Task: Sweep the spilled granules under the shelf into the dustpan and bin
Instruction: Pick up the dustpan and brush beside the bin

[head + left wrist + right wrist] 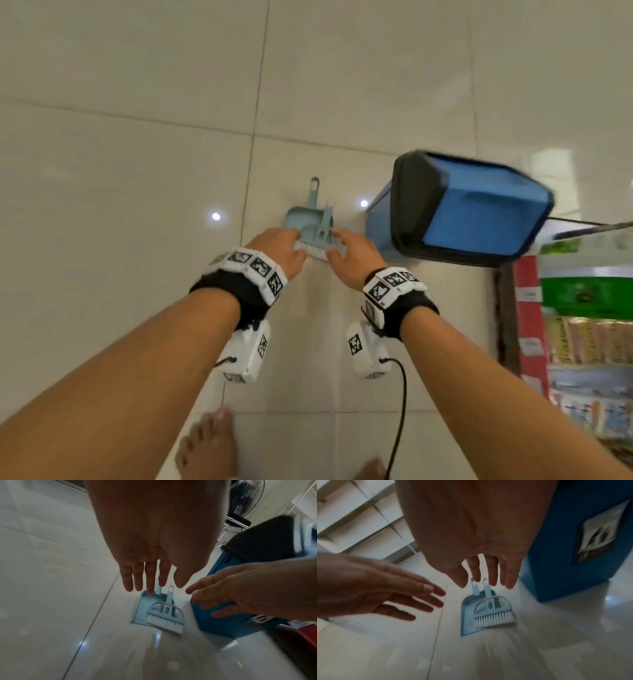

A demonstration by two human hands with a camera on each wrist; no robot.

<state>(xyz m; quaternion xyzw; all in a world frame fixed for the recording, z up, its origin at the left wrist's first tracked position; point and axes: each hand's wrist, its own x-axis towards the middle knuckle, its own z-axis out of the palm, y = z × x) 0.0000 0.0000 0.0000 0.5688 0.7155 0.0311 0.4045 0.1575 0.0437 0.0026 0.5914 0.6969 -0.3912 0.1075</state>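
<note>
A small light-blue dustpan [297, 219] [142, 609] [467, 620] lies flat on the tiled floor. A matching hand brush [317, 236] [165, 616] [493, 612] with white bristles rests on it. Both my hands hover above them with straight fingers, holding nothing. My left hand [279, 248] [150, 574] is over the pan's left side. My right hand [352, 255] [488, 570] is over its right side. A blue bin [472, 212] [228, 618] [576, 540] with a black liner stands just right of the pan. I see no granules.
A shelf [582, 329] of packaged goods stands at the right edge. My bare feet [209, 442] are at the bottom of the head view. A cable [399, 411] hangs from my right wrist. A fan base [238, 519] stands beyond the bin.
</note>
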